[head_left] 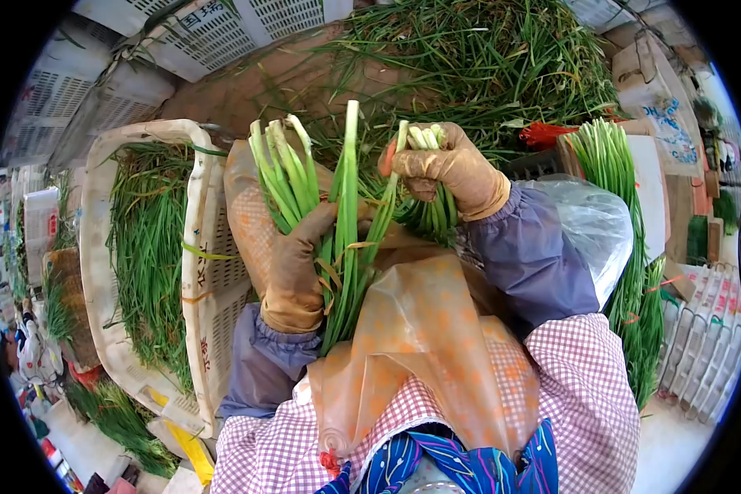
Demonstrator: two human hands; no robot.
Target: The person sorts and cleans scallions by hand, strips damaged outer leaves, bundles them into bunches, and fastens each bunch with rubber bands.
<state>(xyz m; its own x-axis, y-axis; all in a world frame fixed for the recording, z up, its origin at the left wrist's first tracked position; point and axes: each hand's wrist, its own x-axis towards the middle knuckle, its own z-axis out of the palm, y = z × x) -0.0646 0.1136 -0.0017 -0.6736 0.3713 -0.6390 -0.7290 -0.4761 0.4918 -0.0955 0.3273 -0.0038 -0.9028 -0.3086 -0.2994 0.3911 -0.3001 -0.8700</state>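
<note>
My left hand (pixel 295 276), in a brown stained glove, is closed around a loose bunch of garlic chives (pixel 347 222), pale ends up, green leaves hanging onto my lap. My right hand (pixel 457 169), gloved the same way, is closed around a second, tighter bunch of garlic chives (pixel 426 138). A single stalk (pixel 393 169) stands beside its thumb, where something small and orange (pixel 386 160) shows; I cannot make out what it is. Under both hands, an orange-patterned plastic apron (pixel 420 329) covers my lap. The fingers' far sides are hidden by the stalks.
At left stands a white plastic crate (pixel 191 239) with chives inside. Loose green leaves (pixel 486 62) are heaped on the ground ahead. A long chive bundle (pixel 605 165) lies at right, near a red piece of netting or bag (pixel 545 134). White crates (pixel 214 37) line the back.
</note>
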